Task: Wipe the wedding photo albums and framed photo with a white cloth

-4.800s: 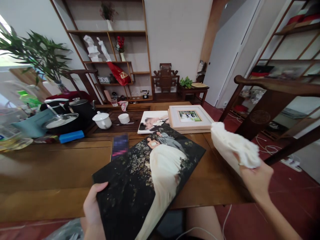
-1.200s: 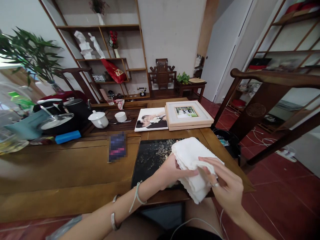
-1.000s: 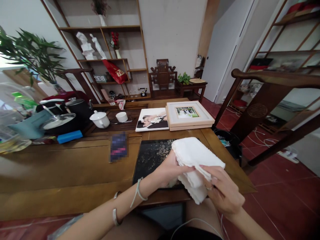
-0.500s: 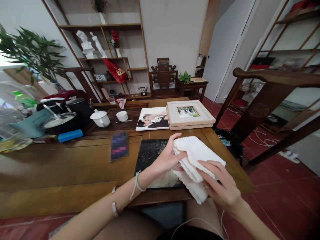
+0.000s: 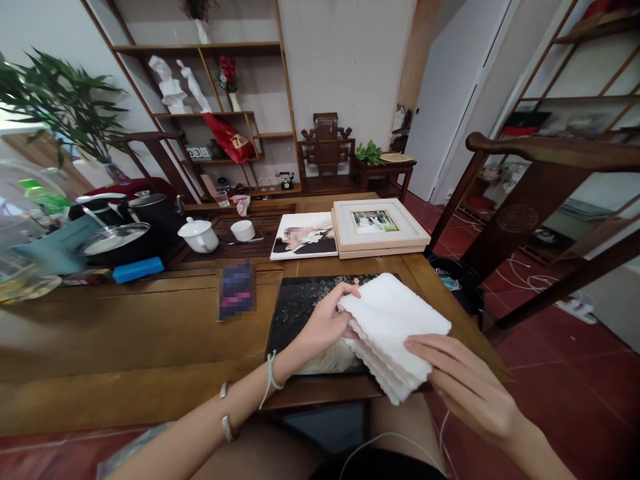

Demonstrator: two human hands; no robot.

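Observation:
A folded white cloth point(image 5: 395, 327) rests over the right part of a dark frameless wedding photo point(image 5: 305, 303) that lies flat on the wooden table point(image 5: 125, 333). My left hand point(image 5: 325, 327) pinches the cloth's left edge, fingers closed on it. My right hand point(image 5: 463, 383) holds the cloth's near right corner, fingers laid along its top and thumb beneath. Behind lie a second frameless photo point(image 5: 305, 237) and a white-framed photo point(image 5: 377, 227).
A phone point(image 5: 236, 299) lies left of the dark photo. Pots point(image 5: 120, 240), a white teapot point(image 5: 199, 235), a cup point(image 5: 243, 230) and a blue block point(image 5: 137, 269) sit at the far left. A wooden chair point(image 5: 540, 200) stands right of the table, with shelves behind.
The dark photo went from my left hand to flat on the table, and the cloth came over it into both hands. In the last second my hands shifted along the cloth's edges.

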